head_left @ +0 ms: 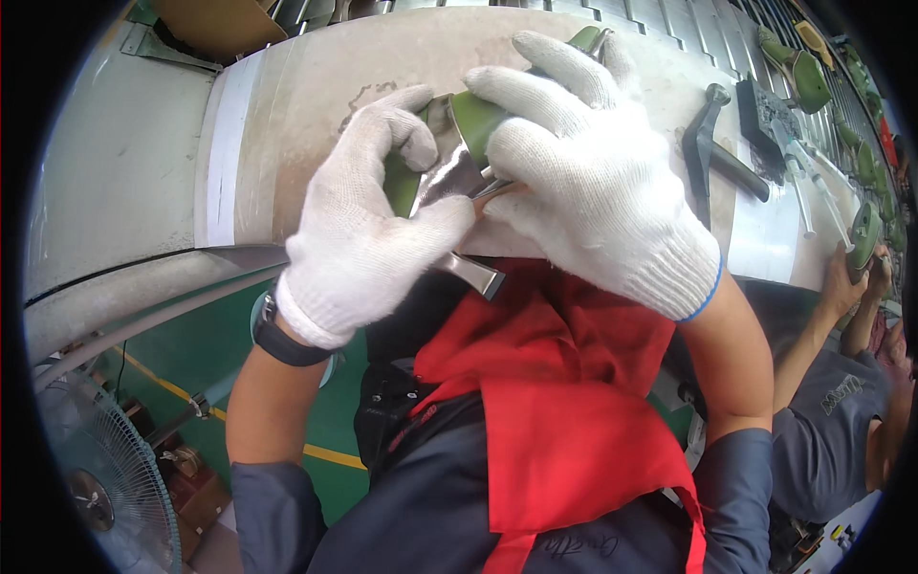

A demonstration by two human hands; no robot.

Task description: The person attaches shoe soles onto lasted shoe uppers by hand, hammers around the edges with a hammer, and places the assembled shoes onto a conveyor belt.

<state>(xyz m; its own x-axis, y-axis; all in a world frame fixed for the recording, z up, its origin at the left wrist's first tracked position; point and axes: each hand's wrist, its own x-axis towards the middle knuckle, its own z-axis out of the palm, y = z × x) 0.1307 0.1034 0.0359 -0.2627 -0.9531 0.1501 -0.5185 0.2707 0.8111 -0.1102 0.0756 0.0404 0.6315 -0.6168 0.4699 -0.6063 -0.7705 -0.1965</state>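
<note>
Both my hands wear white knit gloves and are on a shoe built on a green shoe last, just above the bench edge. Shiny silver upper material covers part of the last. My left hand grips the shoe's left side, thumb below and fingers curled over it. My right hand wraps the other side from above, its fingers hiding much of the shoe. Below my left thumb sticks out a silver, heel-like piece with a dark end. What lies under my right fingertips is hidden.
On the bench at right lie a dark metal hammer-like tool, a black box and white syringe-like tools. Slatted conveyor runs behind. A co-worker's hands hold a green last at far right. A fan stands lower left.
</note>
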